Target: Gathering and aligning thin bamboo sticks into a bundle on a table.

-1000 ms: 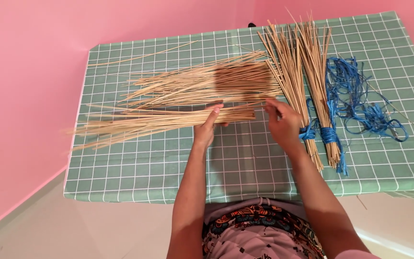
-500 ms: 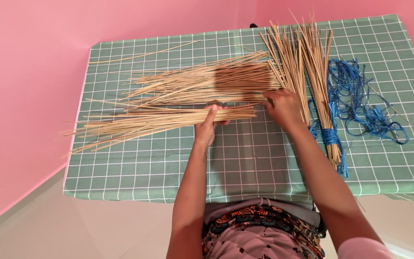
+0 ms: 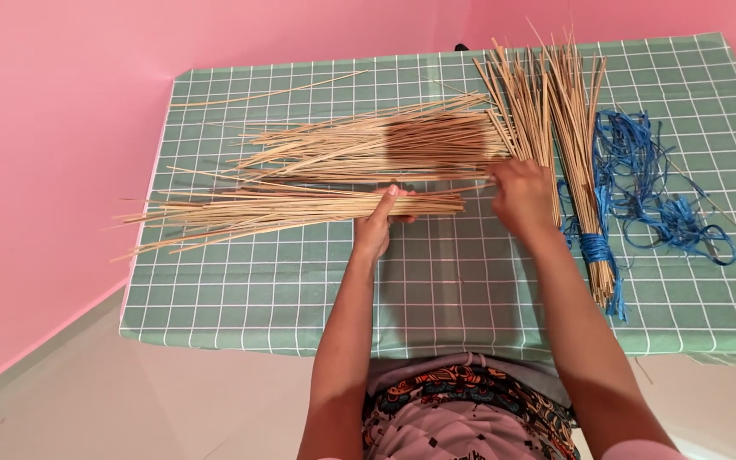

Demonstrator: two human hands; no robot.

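Observation:
My left hand (image 3: 378, 223) is closed around the near bundle of thin tan sticks (image 3: 274, 209), which lies across the green checked tablecloth (image 3: 257, 290) and sticks out past its left edge. My right hand (image 3: 520, 196) rests at the right ends of the sticks, fingers bent on a few of them beside the larger loose pile of sticks (image 3: 376, 145). To the right of that hand lies a tied bundle of sticks (image 3: 568, 128), bound near its lower end with blue string (image 3: 594, 250).
A tangle of loose blue string (image 3: 658, 196) lies on the cloth at the right. A single stray stick (image 3: 283, 89) lies near the far left corner. Pink walls (image 3: 53, 128) close in the table at the back and left; pale floor shows below.
My right hand has moved up and away from me, from the near bundle's end to the larger pile's end. My left hand has stayed on the near bundle.

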